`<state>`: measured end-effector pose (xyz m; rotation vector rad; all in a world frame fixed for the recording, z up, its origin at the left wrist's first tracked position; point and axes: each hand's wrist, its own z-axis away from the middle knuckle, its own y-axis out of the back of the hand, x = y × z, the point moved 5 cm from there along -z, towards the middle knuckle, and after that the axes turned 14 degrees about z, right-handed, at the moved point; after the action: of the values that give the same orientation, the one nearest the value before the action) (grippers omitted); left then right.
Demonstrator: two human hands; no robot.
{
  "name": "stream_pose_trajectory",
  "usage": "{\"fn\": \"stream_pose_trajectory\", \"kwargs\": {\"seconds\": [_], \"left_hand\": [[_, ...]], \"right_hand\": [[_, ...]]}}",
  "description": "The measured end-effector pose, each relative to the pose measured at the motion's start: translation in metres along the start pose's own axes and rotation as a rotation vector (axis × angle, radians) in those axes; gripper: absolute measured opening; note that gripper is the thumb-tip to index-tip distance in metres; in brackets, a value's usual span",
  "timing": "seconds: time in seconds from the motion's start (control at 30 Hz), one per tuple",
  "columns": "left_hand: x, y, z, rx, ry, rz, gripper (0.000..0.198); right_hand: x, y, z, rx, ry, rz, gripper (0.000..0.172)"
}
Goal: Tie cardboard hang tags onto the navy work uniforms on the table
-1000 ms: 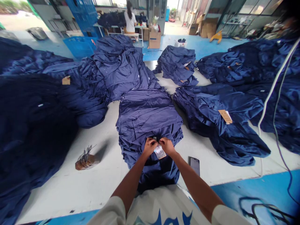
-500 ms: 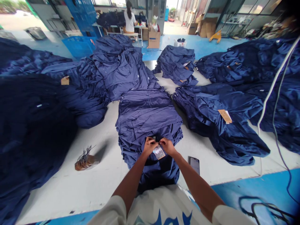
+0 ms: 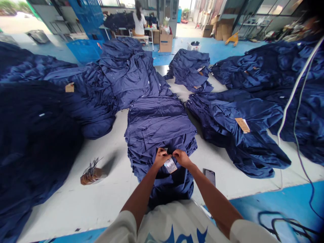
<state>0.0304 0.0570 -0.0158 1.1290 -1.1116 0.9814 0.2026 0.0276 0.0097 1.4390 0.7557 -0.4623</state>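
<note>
A stack of folded navy blue garments point(image 3: 160, 125) lies on the white table point(image 3: 106, 192) in front of me. My left hand point(image 3: 161, 157) and my right hand point(image 3: 181, 158) meet at the near edge of the top garment, fingers pinched together. A small printed hang tag point(image 3: 170, 165) hangs just below them, and both hands pinch at its top where it joins the fabric. Whatever fastens the tag is too small to make out.
A bundle of brown tags with black strings point(image 3: 91, 172) lies to the left, a dark phone point(image 3: 210, 176) to the right. Big heaps of navy garments point(image 3: 243, 131) surround the table. A white cable point(image 3: 291, 101) hangs at right. Another person point(image 3: 139, 22) stands far back.
Both hands and the tag stay at the same spot on the garment, with only slight finger movement. The view has drifted a little.
</note>
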Motion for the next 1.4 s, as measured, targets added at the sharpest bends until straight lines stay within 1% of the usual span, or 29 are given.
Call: {"fn": "stream_pose_trajectory", "kwargs": {"seconds": [0.17,0.4,0.57,0.67,0.73,0.8,0.83,0.9,0.93,0.97,1.0,1.07,1.1,1.17,1.23,1.27,1.33,1.4], "left_hand": [[0.0,0.001,-0.001,-0.03,-0.005,-0.007,0.031],[0.002,0.002,0.001,-0.05,-0.009,-0.009,0.021],[0.006,0.002,0.003,-0.051,-0.014,-0.012,0.025],[0.009,0.003,0.004,-0.039,-0.018,-0.021,0.027],[0.011,0.003,0.006,-0.023,-0.023,-0.028,0.022],[0.013,0.003,0.011,-0.02,-0.03,-0.032,0.009],[0.015,0.004,0.015,-0.024,-0.033,-0.033,0.006],[0.018,0.007,0.026,-0.032,-0.041,-0.032,0.024],[0.02,0.009,0.032,-0.039,-0.055,-0.047,0.03],[0.023,0.012,0.039,-0.054,-0.076,-0.08,0.031],[0.025,0.014,0.047,-0.085,-0.1,-0.129,0.027],[0.029,0.015,0.063,-0.193,-0.144,-0.269,0.016],[0.029,0.016,0.071,-0.256,-0.157,-0.347,0.014],[0.029,0.018,0.086,-0.354,-0.155,-0.485,0.021],[0.029,0.022,0.098,-0.399,-0.125,-0.603,0.032],[0.029,0.024,0.103,-0.413,-0.097,-0.649,0.037],[0.03,0.028,0.112,-0.464,-0.038,-0.712,0.044],[0.03,0.03,0.119,-0.55,-0.008,-0.746,0.043]], "right_hand": [[0.001,-0.001,-0.003,0.046,-0.026,0.025,0.016],[0.011,-0.012,-0.01,0.087,-0.145,0.056,0.014],[0.015,-0.02,-0.011,0.091,-0.211,0.057,0.012],[0.019,-0.021,-0.009,0.09,-0.241,0.034,0.012],[0.024,-0.017,-0.006,0.075,-0.256,0.008,0.014],[0.032,-0.013,0.0,0.049,-0.281,-0.014,0.018],[0.036,-0.01,0.004,0.036,-0.299,-0.019,0.02],[0.043,-0.006,0.015,0.017,-0.338,-0.014,0.023],[0.045,-0.005,0.02,0.013,-0.356,-0.003,0.024],[0.046,-0.005,0.026,0.013,-0.369,0.012,0.025],[0.045,-0.005,0.032,0.014,-0.379,0.033,0.027],[0.039,-0.008,0.044,0.015,-0.38,0.087,0.028],[0.035,-0.009,0.049,0.009,-0.367,0.118,0.027],[0.025,-0.012,0.059,-0.019,-0.319,0.18,0.019],[0.016,-0.013,0.068,-0.06,-0.264,0.235,0.008],[0.013,-0.013,0.073,-0.081,-0.242,0.258,0.008],[0.01,-0.01,0.081,-0.118,-0.209,0.294,0.014],[0.007,-0.007,0.087,-0.148,-0.184,0.318,0.02]]}}
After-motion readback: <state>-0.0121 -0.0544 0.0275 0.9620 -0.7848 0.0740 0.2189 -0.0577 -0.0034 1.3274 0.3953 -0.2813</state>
